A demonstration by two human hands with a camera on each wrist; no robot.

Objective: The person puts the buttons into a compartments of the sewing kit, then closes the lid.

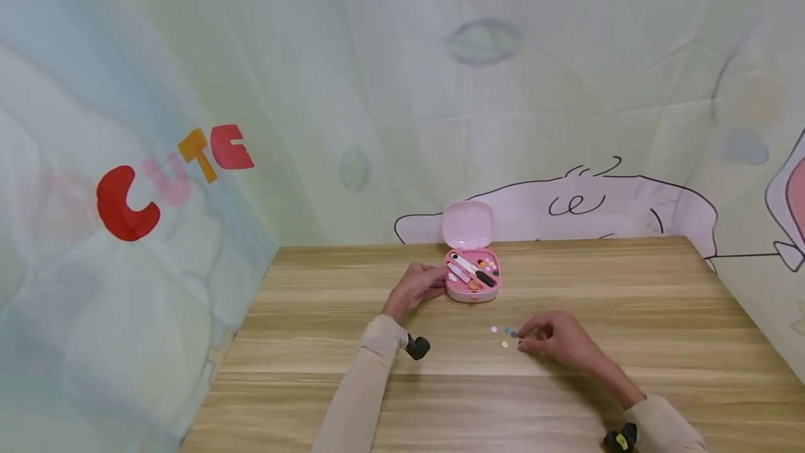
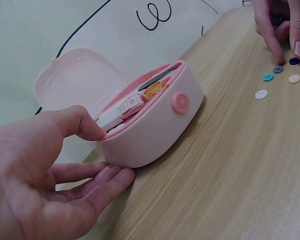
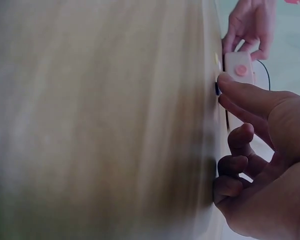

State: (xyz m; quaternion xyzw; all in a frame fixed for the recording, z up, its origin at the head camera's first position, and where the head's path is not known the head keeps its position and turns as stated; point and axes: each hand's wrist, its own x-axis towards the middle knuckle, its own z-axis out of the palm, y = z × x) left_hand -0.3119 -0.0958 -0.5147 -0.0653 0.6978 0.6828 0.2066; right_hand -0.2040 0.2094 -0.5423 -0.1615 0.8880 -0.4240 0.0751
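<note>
Tabletop [image 1: 478, 411] is seen with pink sewing box [image 2: 155, 132] set near its far edge, lid [image 1: 468, 224] raised. Box is judged light and stiff, probably smooth plastic that may skid if nudged; best held by its side walls, not by the lid. Left hand [image 1: 414, 289] is placed at box's left side, partly curled: one digit is bent onto the rim, other fingers are tucked against the base. Right hand [image 1: 556, 336] is held low over tabletop, thumb and index slightly parted, navy button [image 2: 294, 61] at the tips; whether it is actually pinched cannot be told. Tape measure [image 2: 131, 105] is seen inside box, could spill if tipped. White button [image 2: 261, 94], pale yellow button [image 2: 294, 79], turquoise button [image 2: 268, 77] and grey-blue button [image 2: 278, 69] are laid flat on tabletop, nearer the person than box, beside right fingertips. Buttons are judged very light, hard, slick, awkward to get under; best pinched by opposite edges
</note>
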